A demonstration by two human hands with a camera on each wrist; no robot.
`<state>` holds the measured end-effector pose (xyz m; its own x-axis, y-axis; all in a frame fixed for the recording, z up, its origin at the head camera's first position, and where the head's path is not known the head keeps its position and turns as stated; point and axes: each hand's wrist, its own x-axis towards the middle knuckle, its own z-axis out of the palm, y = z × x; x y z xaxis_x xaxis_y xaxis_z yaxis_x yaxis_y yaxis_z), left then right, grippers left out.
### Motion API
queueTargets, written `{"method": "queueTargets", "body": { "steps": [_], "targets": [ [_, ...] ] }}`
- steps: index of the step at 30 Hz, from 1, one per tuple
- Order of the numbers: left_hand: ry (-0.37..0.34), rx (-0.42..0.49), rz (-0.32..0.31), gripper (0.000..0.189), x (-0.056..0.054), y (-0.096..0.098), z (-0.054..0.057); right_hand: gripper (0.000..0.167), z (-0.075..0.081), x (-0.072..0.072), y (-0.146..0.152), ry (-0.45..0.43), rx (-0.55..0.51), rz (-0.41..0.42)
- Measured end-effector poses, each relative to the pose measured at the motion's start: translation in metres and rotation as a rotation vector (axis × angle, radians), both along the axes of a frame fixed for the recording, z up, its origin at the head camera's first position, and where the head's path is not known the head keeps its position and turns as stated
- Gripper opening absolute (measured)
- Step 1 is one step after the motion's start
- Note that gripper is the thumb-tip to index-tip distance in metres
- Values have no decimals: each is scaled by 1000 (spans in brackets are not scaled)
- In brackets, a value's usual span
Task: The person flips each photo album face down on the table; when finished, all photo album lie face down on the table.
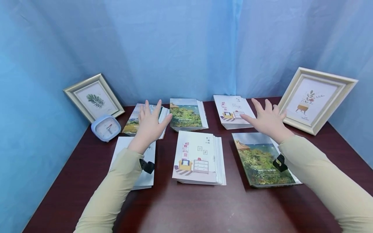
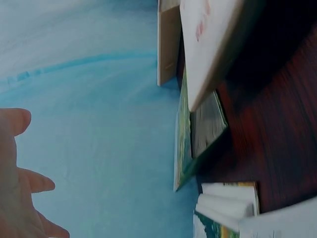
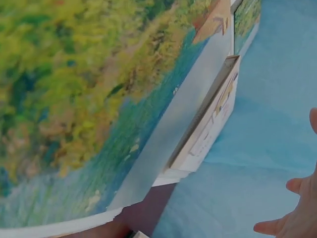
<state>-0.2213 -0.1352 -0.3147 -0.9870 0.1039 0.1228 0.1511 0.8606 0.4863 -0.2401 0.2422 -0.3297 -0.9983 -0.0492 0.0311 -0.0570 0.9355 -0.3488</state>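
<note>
Both arms [image 1: 107,191] stretch over the table [image 1: 204,207]; the left hand [image 1: 151,125] hovers, spread wide, above the left albums [image 1: 133,119], the right hand [image 1: 270,122], also spread, above the right albums [image 1: 257,158].

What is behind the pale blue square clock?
Behind the clock stands a pale gold rectangular picture frame with a green leaf print, then blue fabric curtain. The clock covers the frame's lower corner; anything hidden there cannot be seen.
</note>
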Motion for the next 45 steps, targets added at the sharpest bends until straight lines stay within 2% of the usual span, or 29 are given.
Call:
{"method": "queueTargets", "body": {
  "steps": [9,12,17,23,29,32,37,42,45],
  "targets": [
    [-30,212,-37,62,-17,29,-8,107,-7,-26,8,-154,-141,-38],
    [-42,296,-52,59,-24,38,-14,105,-7,-32,11,-185,-199,-42],
    [-66,430,-63,55,-33,54,-22,99,-8,-41,17,-221,-251,-51],
    [-107,504,-78,51,-42,74,-28,99,-12,-46,23,-227,-261,-76],
    [-149,599,-92,48,-52,100,-34,101,-21,-51,29,-228,-302,-147],
    [-182,644,-114,48,-56,113,-37,102,-24,-53,30,-287,-294,-129],
    [-248,710,-128,48,-61,129,-44,102,-26,-56,27,-385,-291,-47],
    [-279,719,-155,49,-66,145,-49,94,-27,-60,25,-422,-282,-14],
    [-327,740,-154,52,-68,156,-54,91,-28,-60,23,-446,-291,5]
  ]
}}
